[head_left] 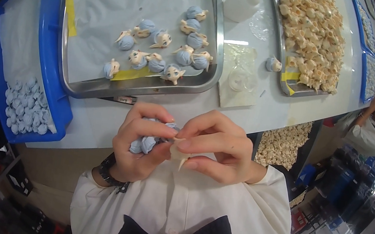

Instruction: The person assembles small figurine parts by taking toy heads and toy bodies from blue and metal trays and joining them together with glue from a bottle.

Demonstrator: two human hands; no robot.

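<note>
In front of my chest my two hands meet fingertip to fingertip. My left hand (pixel 131 140) is closed around several pale blue hair pieces (pixel 147 144), its thumb and a finger also touching the edge of a cream doll head piece (pixel 177 152). That small piece has a pointed tip hanging down, and the fingers and thumb of my right hand (pixel 222 147) pinch it. Part of it is hidden behind my fingertips. Beyond my hands, several doll heads (pixel 162 38) with blue hair lie on a metal tray (pixel 209 83) lined with white sheet.
A blue bin (pixel 43 43) at the left holds more blue hair pieces (pixel 26 105). To the right, another tray (pixel 287 88) is heaped with cream head pieces (pixel 310 33). Nearby stand a white bottle (pixel 241 6) and a clear round dish (pixel 242 80). A person (pixel 369 130) sits farther right.
</note>
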